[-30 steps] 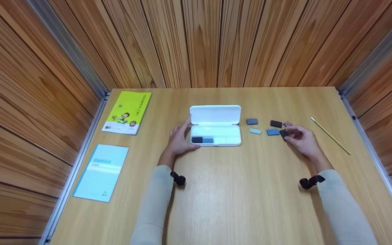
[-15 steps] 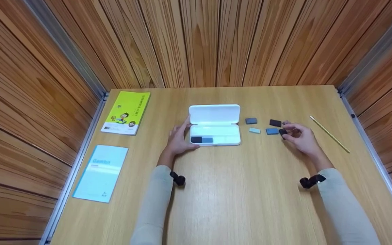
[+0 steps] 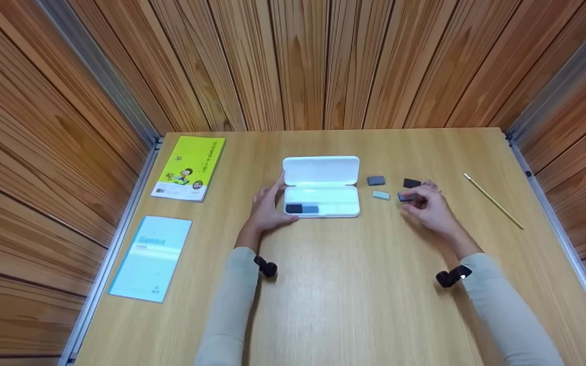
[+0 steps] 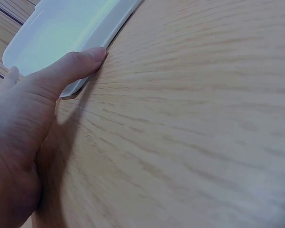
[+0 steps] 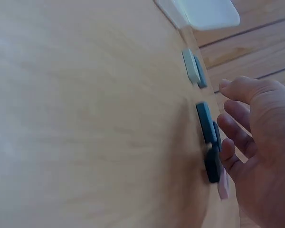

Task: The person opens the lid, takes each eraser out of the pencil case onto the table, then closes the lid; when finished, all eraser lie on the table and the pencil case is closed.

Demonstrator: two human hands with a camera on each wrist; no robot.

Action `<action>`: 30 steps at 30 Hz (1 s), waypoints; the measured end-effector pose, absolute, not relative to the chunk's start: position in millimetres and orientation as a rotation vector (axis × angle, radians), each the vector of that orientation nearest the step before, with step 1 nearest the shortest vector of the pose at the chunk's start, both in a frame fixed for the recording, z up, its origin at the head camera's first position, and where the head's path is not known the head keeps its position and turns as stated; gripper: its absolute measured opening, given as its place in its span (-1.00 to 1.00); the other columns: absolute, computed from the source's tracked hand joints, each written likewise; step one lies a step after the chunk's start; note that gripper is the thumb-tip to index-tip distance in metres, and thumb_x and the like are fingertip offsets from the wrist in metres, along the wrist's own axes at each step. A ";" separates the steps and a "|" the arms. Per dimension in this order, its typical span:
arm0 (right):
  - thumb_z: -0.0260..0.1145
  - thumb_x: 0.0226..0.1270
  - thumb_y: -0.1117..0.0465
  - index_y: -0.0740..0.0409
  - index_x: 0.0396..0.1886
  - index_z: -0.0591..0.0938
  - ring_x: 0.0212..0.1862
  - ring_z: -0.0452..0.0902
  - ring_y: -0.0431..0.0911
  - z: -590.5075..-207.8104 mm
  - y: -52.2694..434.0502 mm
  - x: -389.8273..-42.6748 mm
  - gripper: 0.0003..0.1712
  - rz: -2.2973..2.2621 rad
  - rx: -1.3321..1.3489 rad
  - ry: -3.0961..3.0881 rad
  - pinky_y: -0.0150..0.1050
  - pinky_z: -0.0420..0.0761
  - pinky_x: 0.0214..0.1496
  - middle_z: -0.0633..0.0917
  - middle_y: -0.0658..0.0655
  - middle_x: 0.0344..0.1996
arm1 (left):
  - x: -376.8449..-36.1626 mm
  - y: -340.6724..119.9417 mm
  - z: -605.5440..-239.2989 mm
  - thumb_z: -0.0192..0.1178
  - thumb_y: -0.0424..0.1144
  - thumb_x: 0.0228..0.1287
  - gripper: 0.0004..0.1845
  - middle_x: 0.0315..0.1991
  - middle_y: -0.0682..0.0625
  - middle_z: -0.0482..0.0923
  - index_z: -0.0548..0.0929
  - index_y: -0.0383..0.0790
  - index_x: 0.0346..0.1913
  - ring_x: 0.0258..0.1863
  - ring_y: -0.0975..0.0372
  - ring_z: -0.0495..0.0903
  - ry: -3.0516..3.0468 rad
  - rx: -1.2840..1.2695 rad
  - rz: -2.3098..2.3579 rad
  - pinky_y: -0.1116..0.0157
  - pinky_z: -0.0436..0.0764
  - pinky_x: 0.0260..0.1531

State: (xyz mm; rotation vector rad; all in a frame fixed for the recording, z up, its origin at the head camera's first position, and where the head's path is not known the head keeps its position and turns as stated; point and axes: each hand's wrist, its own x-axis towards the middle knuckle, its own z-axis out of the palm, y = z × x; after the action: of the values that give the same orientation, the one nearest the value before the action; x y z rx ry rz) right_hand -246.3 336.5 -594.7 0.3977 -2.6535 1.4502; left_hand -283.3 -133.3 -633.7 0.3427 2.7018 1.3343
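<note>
In the head view, my left hand [image 3: 268, 207] grips the left end of an open white pencil case [image 3: 341, 208], thumb along its front edge. The left wrist view shows that thumb [image 4: 80, 64] against the case. A black eraser [image 3: 294, 209] and a grey-blue eraser [image 3: 311, 209] lie inside the case, end to end. My right hand [image 3: 435, 211] hovers with parted fingers over a blue eraser [image 5: 205, 122] on the table. Under the same hand lie a black eraser [image 5: 212, 164] and a pink eraser [image 5: 223, 184], mostly hidden in the head view.
A dark grey eraser [image 3: 376, 180] and a pale green eraser [image 3: 381, 195] lie right of the case. Another black eraser [image 3: 412, 183] sits behind the blue one. A gold pencil [image 3: 494, 201] lies far right. At left are a yellow-green book [image 3: 188, 168] and a light blue notebook [image 3: 150, 259].
My right hand has let go of the nearer black eraser and shifted left over the blue eraser. My left hand has stayed on the pencil case.
</note>
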 end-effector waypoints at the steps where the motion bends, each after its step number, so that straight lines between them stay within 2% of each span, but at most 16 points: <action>1: 0.53 0.39 0.54 0.41 0.12 0.80 -0.13 0.58 -0.23 -594.3 332.0 -246.1 -0.68 1.446 0.420 -2.657 -0.54 0.47 -0.02 0.74 0.41 -0.03 | -283.4 -133.5 -633.7 0.77 0.12 0.10 0.47 0.63 0.12 0.57 -0.09 0.28 0.89 0.59 -0.03 0.32 2.700 0.343 1.338 -0.17 0.09 0.63; 5: 0.51 0.47 0.47 0.33 0.18 0.79 -0.07 0.61 -0.26 -592.8 316.2 -244.5 -0.68 1.453 0.466 -2.729 -0.56 0.53 0.01 0.76 0.38 0.01 | -282.7 -133.8 -632.3 0.77 0.11 0.09 0.47 0.64 0.14 0.55 -0.09 0.36 0.88 0.61 -0.03 0.29 2.690 0.333 1.350 -0.19 0.08 0.66; 12: 0.51 0.51 0.40 0.25 0.23 0.79 0.04 0.67 -0.04 -589.8 291.9 -244.3 -0.65 1.395 0.504 -2.829 -0.52 0.55 0.09 0.80 0.35 0.13 | -280.8 -133.0 -630.9 0.73 0.14 0.10 0.45 0.72 0.20 0.45 -0.14 0.53 0.85 0.58 -0.04 0.28 2.701 0.328 1.304 -0.18 0.12 0.61; 16: 0.50 0.54 0.37 0.25 0.26 0.78 0.07 0.67 -0.01 -588.2 277.1 -246.3 -0.65 1.424 0.526 -2.857 -0.51 0.56 0.11 0.80 0.33 0.17 | -280.6 -132.6 -631.2 0.74 0.10 0.13 0.43 0.71 0.19 0.47 -0.12 0.51 0.85 0.57 -0.04 0.28 2.698 0.309 1.312 -0.19 0.08 0.64; 23: 0.48 0.54 0.39 0.29 0.26 0.78 0.06 0.70 0.04 -585.5 252.9 -250.4 -0.64 1.479 0.618 -2.854 -0.43 0.59 0.09 0.83 0.35 0.15 | -282.1 -131.4 -631.3 0.74 0.09 0.14 0.43 0.68 0.15 0.52 -0.09 0.35 0.88 0.53 -0.09 0.32 2.703 0.358 1.301 -0.20 0.08 0.62; 30: 0.43 0.63 0.29 0.18 0.34 0.76 0.10 0.68 0.06 -580.9 229.6 -253.2 -0.63 1.523 0.649 -2.889 -0.38 0.58 0.14 0.81 0.28 0.25 | -283.3 -132.7 -632.8 0.75 0.07 0.14 0.44 0.67 0.17 0.52 -0.09 0.37 0.88 0.53 -0.05 0.32 2.705 0.348 1.312 -0.16 0.11 0.60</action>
State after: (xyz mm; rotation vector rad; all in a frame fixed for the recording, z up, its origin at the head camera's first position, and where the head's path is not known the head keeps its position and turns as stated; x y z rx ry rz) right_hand -253.2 229.6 -580.9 0.6488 -2.8888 1.5227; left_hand -283.3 -132.7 -632.8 0.3483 2.7051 1.3115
